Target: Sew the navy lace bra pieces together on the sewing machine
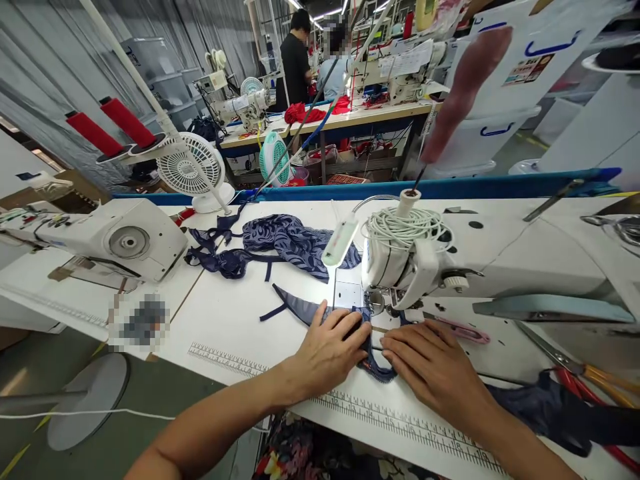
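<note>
My left hand lies flat, fingers together, pressing a dark blue fabric piece on the white table in front of the sewing machine. My right hand rests flat next to it on the same fabric, its fingertips near the needle area. A lace-edged strip of the fabric shows between the two hands. Both hands hold the cloth down rather than gripping it.
A heap of dark blue lace garments lies behind the needle. Pink thread snips and orange-handled scissors lie at the right. A second sewing machine, a white fan and red thread cones stand at the left. Two people work at a far table.
</note>
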Tool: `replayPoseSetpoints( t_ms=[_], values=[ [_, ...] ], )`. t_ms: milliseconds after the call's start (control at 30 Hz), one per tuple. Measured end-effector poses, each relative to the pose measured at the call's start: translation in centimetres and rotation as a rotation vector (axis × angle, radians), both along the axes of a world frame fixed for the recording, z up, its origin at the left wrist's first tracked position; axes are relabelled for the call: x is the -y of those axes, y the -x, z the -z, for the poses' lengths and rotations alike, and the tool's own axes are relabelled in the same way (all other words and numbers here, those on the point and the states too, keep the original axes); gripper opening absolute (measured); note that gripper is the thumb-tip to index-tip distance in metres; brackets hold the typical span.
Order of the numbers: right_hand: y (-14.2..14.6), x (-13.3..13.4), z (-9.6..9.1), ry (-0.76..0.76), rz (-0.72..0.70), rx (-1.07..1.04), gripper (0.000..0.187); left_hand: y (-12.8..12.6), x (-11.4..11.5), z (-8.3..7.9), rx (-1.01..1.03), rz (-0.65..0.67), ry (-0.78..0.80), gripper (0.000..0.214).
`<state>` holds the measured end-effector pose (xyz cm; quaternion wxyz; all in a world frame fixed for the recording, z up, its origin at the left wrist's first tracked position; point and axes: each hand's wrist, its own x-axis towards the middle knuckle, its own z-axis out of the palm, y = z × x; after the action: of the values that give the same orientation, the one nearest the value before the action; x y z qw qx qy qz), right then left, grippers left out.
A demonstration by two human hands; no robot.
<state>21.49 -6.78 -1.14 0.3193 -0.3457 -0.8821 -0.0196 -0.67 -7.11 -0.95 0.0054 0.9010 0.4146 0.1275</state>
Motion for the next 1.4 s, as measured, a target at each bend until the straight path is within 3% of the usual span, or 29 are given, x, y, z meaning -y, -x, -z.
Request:
replayPoseSetpoints(
  t_ms=[333,500,567,733,800,900,1033,1167,1267,1333,1400],
  values=[
    [-0.9,-0.2,0.6,0.029,0.049,-0.026,0.018,-1.1,-0.8,0.6,0.055,-0.088,0.027,0.038],
    [-1.3,0.1,0.5,0.012,-0.072,0.075,0.028,-0.7,-0.5,0.4,0.068,-0.084,0.049,0.040],
    [-1.2,0.2,0.4,0.003,-0.112,0.116,0.025,0.4,-0.2,0.5,0.048,-0.123,0.030,0.043],
    [-1.4,-0.2,0.8,-0.082,-0.111,0.126,0.020,5.8,1.3,1.0,-0.065,-0.447,-0.131,0.049],
    [-1.2,-0.3,0.8,-0.112,-0.115,0.121,0.022,7.8,2.2,0.9,-0.096,-0.518,-0.185,0.048],
    [0.8,-0.3,-0.1,-0.086,-0.107,0.104,0.023,9.5,3.2,0.4,-0.054,-0.525,-0.237,0.044],
    [7.6,-2.0,-1.6,0.037,-0.087,0.027,0.026,9.4,3.5,-0.6,0.116,-0.464,-0.231,0.038],
    [15.2,-7.4,-2.0,0.143,0.118,-0.059,0.035,9.0,2.2,-1.6,0.466,-0.403,-0.020,0.029],
    [18.6,-11.1,-2.3,0.169,0.202,-0.098,0.026,9.9,0.2,-2.6,0.929,-0.439,0.361,0.027],
    [19.9,-11.6,-2.7,0.177,0.184,-0.135,0.022,11.0,-1.5,-3.2,1.226,-0.519,0.591,0.039],
    [20.7,-10.3,-3.2,0.164,0.104,-0.159,0.023,12.2,-3.4,-3.7,1.414,-0.557,0.724,0.058]
  ],
)
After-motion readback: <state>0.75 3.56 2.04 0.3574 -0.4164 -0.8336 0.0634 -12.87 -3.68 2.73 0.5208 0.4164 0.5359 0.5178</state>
